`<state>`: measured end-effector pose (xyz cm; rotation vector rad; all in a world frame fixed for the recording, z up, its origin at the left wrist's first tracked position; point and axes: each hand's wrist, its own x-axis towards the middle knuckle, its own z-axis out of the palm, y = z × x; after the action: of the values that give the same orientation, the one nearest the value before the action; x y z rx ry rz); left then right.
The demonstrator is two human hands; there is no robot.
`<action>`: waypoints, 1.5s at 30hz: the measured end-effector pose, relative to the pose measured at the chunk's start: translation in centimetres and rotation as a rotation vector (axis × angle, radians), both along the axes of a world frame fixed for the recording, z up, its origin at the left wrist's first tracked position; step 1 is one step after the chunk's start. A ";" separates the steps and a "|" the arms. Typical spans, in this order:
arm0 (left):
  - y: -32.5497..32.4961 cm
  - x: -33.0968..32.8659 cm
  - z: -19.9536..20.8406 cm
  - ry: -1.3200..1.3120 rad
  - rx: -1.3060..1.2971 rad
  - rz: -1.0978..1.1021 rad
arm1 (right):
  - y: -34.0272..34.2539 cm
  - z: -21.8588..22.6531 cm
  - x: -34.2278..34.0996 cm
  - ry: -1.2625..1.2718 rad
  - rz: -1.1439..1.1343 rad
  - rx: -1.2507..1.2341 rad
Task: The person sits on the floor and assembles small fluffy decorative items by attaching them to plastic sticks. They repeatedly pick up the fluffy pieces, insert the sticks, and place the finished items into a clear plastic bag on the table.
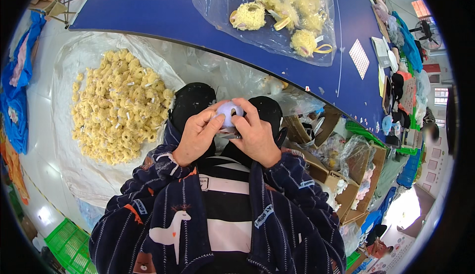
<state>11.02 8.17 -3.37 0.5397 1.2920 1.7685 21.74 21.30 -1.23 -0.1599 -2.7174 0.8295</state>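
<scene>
Left hand [197, 138] and right hand [258, 139] pinch lavender rounded piece [226, 112] beside blue surface [148, 8]; likely light, soft; grip sides.

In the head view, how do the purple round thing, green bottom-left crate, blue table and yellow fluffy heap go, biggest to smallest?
1. blue table
2. yellow fluffy heap
3. green crate
4. purple round thing

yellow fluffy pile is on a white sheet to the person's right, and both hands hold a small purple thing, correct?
One thing is off: the yellow fluffy pile is to the person's left, as the head view shows. It is on a white sheet, and the left hand and right hand hold a small purple thing.
</scene>
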 end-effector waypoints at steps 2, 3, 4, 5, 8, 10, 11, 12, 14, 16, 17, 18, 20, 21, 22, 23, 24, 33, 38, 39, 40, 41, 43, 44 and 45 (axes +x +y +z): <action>-0.2 -0.1 -0.2 0.036 -0.006 -0.027 | 0.6 -0.3 0.0 0.020 0.080 0.060; -0.2 -0.1 -0.5 0.019 0.018 -0.038 | 0.9 -0.3 0.0 0.038 0.101 0.081; -0.2 -0.1 -0.7 0.003 0.041 -0.050 | 1.1 -0.3 0.0 0.056 0.123 0.102; -0.1 0.0 -0.5 -0.018 0.029 -0.053 | 1.3 -0.4 0.0 0.074 0.144 0.124; 0.2 0.0 -0.3 -0.096 0.003 -0.064 | 1.5 0.3 0.0 0.069 0.162 0.139; 0.1 0.2 -1.4 -0.168 0.006 -0.058 | 1.6 1.2 -0.1 0.012 0.220 0.177; 0.1 0.2 -1.7 -0.136 0.018 -0.054 | 1.6 1.5 -0.1 -0.016 0.249 0.197; 0.1 0.2 -1.7 -0.104 0.028 -0.050 | 1.5 1.8 0.0 -0.036 0.246 0.186; 0.3 0.0 -1.5 -0.091 0.038 -0.046 | 1.1 2.2 0.4 -0.076 0.240 0.165; 0.4 -0.3 -1.0 -0.124 0.041 -0.040 | 1.3 1.6 1.0 -0.040 0.150 -0.126; 0.6 -0.3 -0.8 -0.099 0.070 -0.029 | 1.2 1.6 1.3 -0.018 0.073 -0.310; 0.7 -0.2 -0.4 -0.076 0.097 -0.018 | 1.2 1.6 1.6 0.002 -0.006 -0.496; 0.7 -0.1 -0.2 -0.035 0.122 -0.030 | 1.2 1.2 1.8 0.056 -0.262 -0.662; 0.7 0.0 -0.2 -0.019 0.124 -0.057 | 1.3 0.8 1.6 0.085 -0.265 -0.595; 0.6 0.0 -0.3 -0.002 0.125 -0.084 | 1.4 0.4 1.4 0.113 -0.268 -0.529; 0.4 0.0 -0.4 0.032 0.088 -0.116 | 1.1 0.2 1.5 0.078 -0.251 -0.612; 0.2 -0.2 -0.7 0.067 0.051 -0.147 | 0.8 0.1 1.5 0.044 -0.232 -0.696; 0.2 -0.3 -0.5 -0.038 0.108 -0.015 | -0.1 0.3 2.4 -0.018 -0.377 -1.288; 0.4 -0.2 -0.3 -0.344 0.099 0.012 | -1.7 -1.5 2.5 0.067 -0.451 -1.418; 0.3 -0.4 -0.4 -0.406 0.106 -0.025 | -1.8 -1.2 2.5 0.088 -0.445 -1.398; 0.2 -0.6 -0.5 -0.468 0.114 -0.062 | -1.8 -0.9 2.5 0.076 -0.453 -1.389; 0.1 -0.5 -1.0 -0.543 0.130 -0.126 | -1.8 -0.7 2.5 0.065 -0.462 -1.380; 0.0 -0.2 -1.1 -0.610 0.176 -0.138 | -1.4 -0.8 2.0 0.061 -0.495 -1.235; -0.3 -0.1 -0.8 -0.652 0.184 -0.138 | -1.6 -0.3 1.8 0.033 -0.472 -1.144; -0.2 0.0 -1.3 -0.519 0.165 -0.108 | -1.7 -0.2 1.5 0.056 -0.431 -1.057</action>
<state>11.02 7.97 -4.69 0.2088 0.7492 1.7779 23.24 19.57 -1.40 -0.8635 -1.7948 1.9389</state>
